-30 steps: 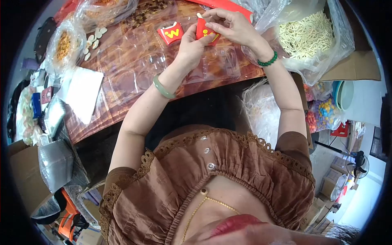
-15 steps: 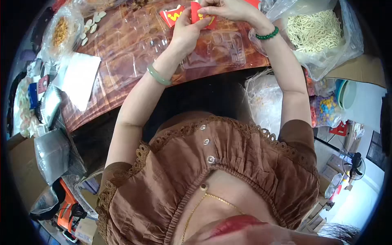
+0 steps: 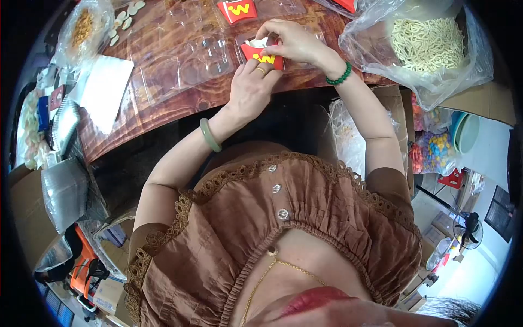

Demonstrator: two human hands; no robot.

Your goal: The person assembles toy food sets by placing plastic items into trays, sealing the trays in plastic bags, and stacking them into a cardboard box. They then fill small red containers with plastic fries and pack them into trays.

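Note:
A small red carton (image 3: 254,51) with a yellow W-like mark, shaped like a fries box, stands between my hands near the table's front edge. Something white shows at its open top. My left hand (image 3: 253,89) grips its lower front with bent fingers. My right hand (image 3: 296,44) has its fingers closed at the carton's top and right side; whether they also pinch some of the white contents is hidden. A second red carton (image 3: 237,11) of the same kind lies farther back, on the clear plastic trays (image 3: 204,60).
To the right, an open plastic bag (image 3: 376,46) holds pale noodle-like strips (image 3: 427,43). A white sheet (image 3: 109,92) lies at the left, below a bag of orange-brown bits (image 3: 83,30) and several pale flat pieces (image 3: 127,23). Another red carton (image 3: 348,4) shows at the top edge.
One carton now sits on the trays at the back, away from my hands. Both hands have come down toward the front edge with another carton between them.

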